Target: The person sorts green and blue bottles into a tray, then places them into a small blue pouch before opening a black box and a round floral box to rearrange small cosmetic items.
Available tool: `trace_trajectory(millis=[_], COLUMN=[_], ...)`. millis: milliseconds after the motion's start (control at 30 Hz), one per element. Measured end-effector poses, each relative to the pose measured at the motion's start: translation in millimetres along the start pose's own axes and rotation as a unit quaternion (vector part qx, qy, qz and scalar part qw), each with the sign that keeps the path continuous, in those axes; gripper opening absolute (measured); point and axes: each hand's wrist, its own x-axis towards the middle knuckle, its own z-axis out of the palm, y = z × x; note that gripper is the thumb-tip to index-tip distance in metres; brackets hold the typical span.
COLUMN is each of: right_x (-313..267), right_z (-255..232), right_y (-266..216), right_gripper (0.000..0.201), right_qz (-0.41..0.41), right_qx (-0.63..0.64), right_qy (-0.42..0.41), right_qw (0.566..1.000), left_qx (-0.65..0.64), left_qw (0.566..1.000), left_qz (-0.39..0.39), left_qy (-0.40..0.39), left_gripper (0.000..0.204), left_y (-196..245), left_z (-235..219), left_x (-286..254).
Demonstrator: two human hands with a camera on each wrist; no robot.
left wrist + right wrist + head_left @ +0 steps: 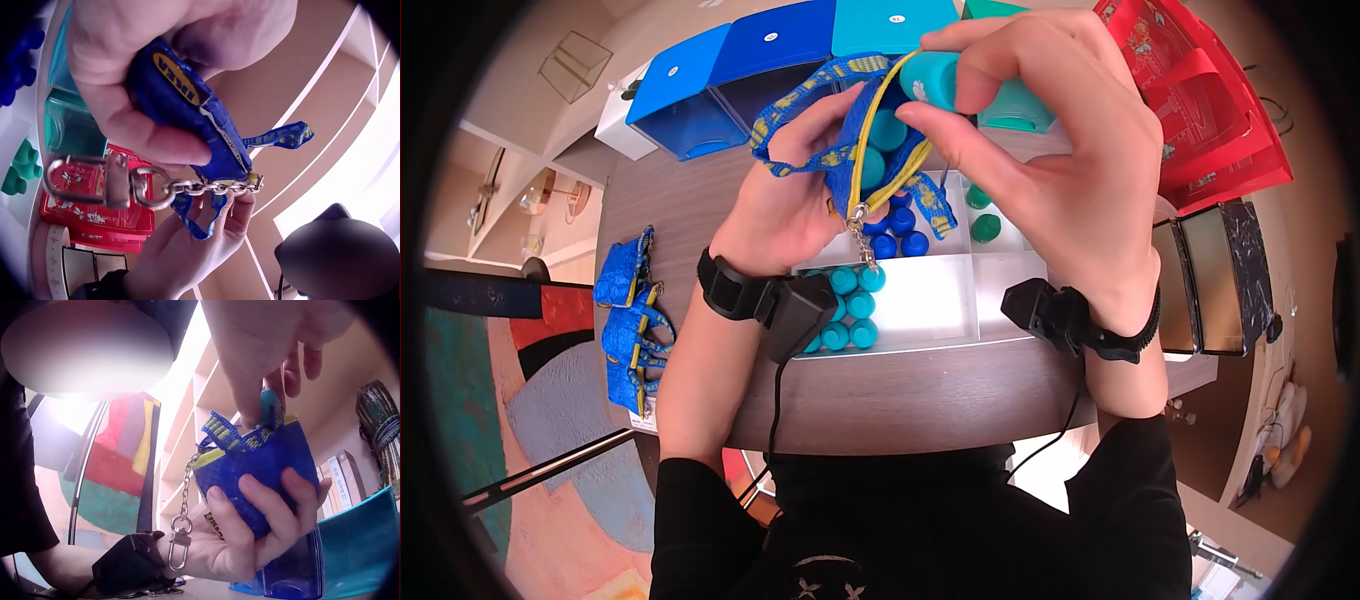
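Note:
My left hand (772, 215) holds a small blue pouch (250, 481) from below, with its yellow-edged mouth spread open. IKEA lettering shows on the pouch's side in the left wrist view. Inside lie rounded teal pieces (887, 130). Thumb and fingers of my right hand (1090, 150) pinch a teal piece (928, 80) with a white mark right at the mouth. A metal chain with a clasp (115, 181) hangs from the pouch's corner. Below the hands is a white divided tray (925, 290) holding small teal bottle-shaped pieces (860, 305), dark blue ones (913, 243) and green ones (985, 228).
More blue pouches (628, 330) lie at the table's left edge. Along the back stand a light blue bin (680, 90), a dark blue bin (770, 45) and a teal bin (880, 25). Red bags (1215, 130) and dark-framed boxes (1210, 270) are on the right.

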Motion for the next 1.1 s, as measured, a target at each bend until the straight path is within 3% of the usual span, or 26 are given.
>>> trace_trajectory(millis=[100, 167, 200, 267, 300, 367, 433, 533, 667, 733, 833, 867, 933, 1000, 1033, 1100], right_x=[0, 0, 0, -1, -1, 0, 4, 7, -4, 9, -2, -5, -8, -9, -9, -7], right_z=[3, 5, 5, 5, 5, 3, -3, 0, 6, 2, 5, 5, 2, -1, -2, -2], right_y=[-2, -3, -3, -4, -4, -4, -2, -13, -6, -25, -25, -20, -8, -10, -12, -15], right_gripper=[0.028, 0.028, 0.028, 0.028, 0.028, 0.028, 0.028, 0.021, 0.018, 0.017, 0.018, 0.018, 0.019, 0.019, 0.019, 0.017], right_qz=[-0.005, -0.009, -0.011, -0.013, -0.014, -0.015, 0.010, 0.062, 0.010, 0.109, 0.161, 0.161, 0.060, 0.078, 0.096, 0.097], right_qx=[-0.026, -0.042, -0.051, -0.069, -0.079, -0.089, -0.145, -0.191, -0.164, -0.211, -0.182, -0.182, -0.169, -0.147, -0.124, -0.120], right_qy=[0.004, 0.007, 0.008, 0.012, 0.014, 0.017, -0.066, -0.105, -0.020, -0.122, -0.115, -0.115, -0.143, -0.172, -0.201, -0.193], right_qw=[1.000, 0.999, 0.999, 0.997, 0.997, 0.996, 0.987, 0.974, 0.986, 0.964, 0.963, 0.963, 0.973, 0.971, 0.967, 0.969], left_qx=[-0.041, -0.009, -0.010, 0.009, 0.009, -0.004, 0.028, 0.079, 0.084, 0.080, 0.090, 0.101, 0.112, 0.008, 0.008, -0.034], left_qw=[0.999, 0.995, 0.995, 0.999, 0.999, 0.996, 0.998, 0.996, 0.996, 0.996, 0.995, 0.995, 0.993, 0.992, 0.992, 0.997], left_qz=[0.020, 0.018, 0.018, 0.029, 0.028, -0.020, -0.026, -0.017, -0.027, -0.035, -0.036, -0.018, -0.001, 0.014, 0.013, -0.041], left_qy=[-0.003, 0.094, 0.094, -0.016, -0.016, -0.091, -0.055, -0.027, -0.006, -0.017, 0.003, 0.020, 0.036, 0.123, 0.122, -0.050], left_gripper=[0.042, 0.041, 0.041, 0.042, 0.042, 0.043, 0.043, 0.044, 0.043, 0.042, 0.041, 0.040, 0.040, 0.039, 0.039, 0.041], left_y=[-1, 1, 0, -1, -1, -1, 0, -1, -1, 0, -1, -2, -6, -9, -7, -3], left_z=[8, 13, 8, -4, -6, -6, 1, 4, 3, 3, 7, 7, 11, 20, 15, -1], left_x=[0, 0, -1, -4, -1, 4, 3, 5, 6, 6, 6, 6, 5, 3, 4, 3])
